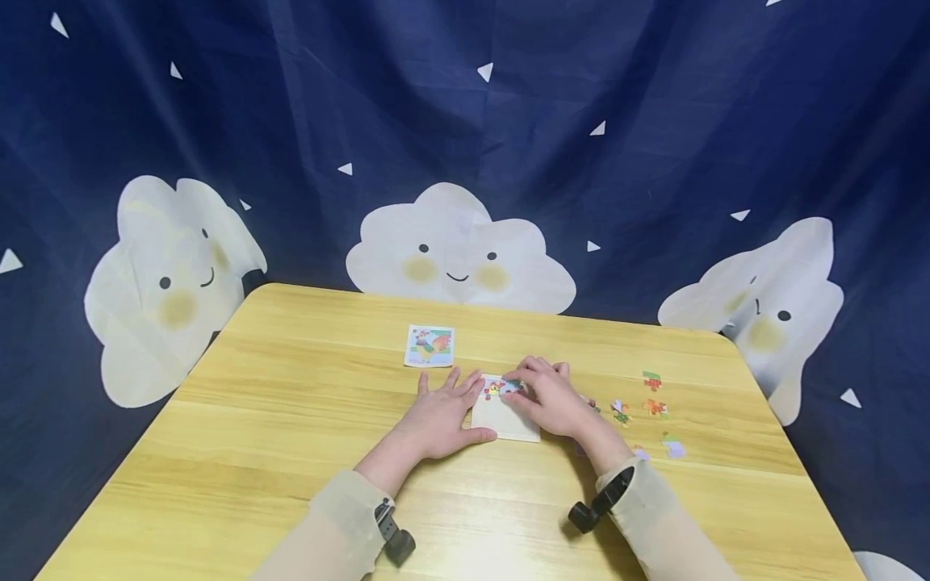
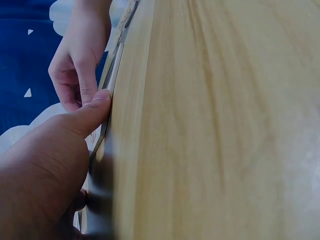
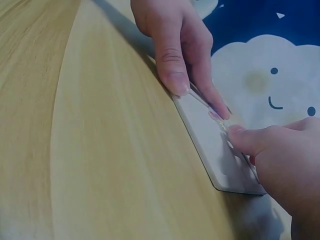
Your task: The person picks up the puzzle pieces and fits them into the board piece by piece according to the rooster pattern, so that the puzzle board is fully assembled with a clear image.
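A white square puzzle tray lies on the wooden table between both hands. In its upper left part sits a colourful puzzle piece. My left hand spreads its fingers along the tray's left side, the thumb resting on the near edge. Over the top right of the tray, my right hand pinches a bluish puzzle piece between thumb and fingers, beside the coloured one. In the right wrist view, the right thumb is low over the tray, and the held piece is mostly hidden.
Beyond the tray, to the left, lies a picture card showing a rooster. Several loose puzzle pieces are scattered on the right, some partly behind the right forearm. A dark blue curtain with clouds hangs behind the table.
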Motion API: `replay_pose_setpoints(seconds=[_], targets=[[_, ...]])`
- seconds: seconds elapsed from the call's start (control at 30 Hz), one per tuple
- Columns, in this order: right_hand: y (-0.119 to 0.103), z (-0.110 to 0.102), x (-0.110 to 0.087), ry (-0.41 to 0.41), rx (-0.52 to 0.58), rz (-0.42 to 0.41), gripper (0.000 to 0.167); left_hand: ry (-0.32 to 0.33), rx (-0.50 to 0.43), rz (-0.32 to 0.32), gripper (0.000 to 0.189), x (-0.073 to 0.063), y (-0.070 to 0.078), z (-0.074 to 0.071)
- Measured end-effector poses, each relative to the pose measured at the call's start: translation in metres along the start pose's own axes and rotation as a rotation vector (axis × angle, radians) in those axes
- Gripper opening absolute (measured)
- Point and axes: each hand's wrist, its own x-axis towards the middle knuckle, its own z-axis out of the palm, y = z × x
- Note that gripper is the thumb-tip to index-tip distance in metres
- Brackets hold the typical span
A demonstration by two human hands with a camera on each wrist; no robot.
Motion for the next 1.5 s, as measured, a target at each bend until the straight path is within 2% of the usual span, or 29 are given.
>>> replay_pose_setpoints(seconds=[0.3, 0.53, 0.83, 1.13, 1.5], targets=[[0.001, 0.005, -0.001, 0.038, -0.014, -0.022, 0.032, 0.000, 0.013, 0.005, 0.097, 0.001, 0.003, -0.002], [0.001, 0.006, 0.001, 0.059, -0.016, -0.025, 0.032, -0.016, 0.044, -0.010, 0.096, 0.000, 0.008, -0.012], [-0.001, 0.006, 0.005, 0.028, 0.000, -0.017, 0.034, -0.052, 0.009, 0.030, 0.095, 0.005, 0.018, -0.014], [0.000, 0.007, 0.008, 0.032, -0.030, -0.031, 0.034, -0.071, -0.007, 0.020, 0.092, 0.005, 0.016, -0.014], [-0.001, 0.001, 0.006, -0.014, -0.068, -0.015, 0.031, -0.115, 0.025, 0.024, 0.093, 0.007, 0.020, -0.014]])
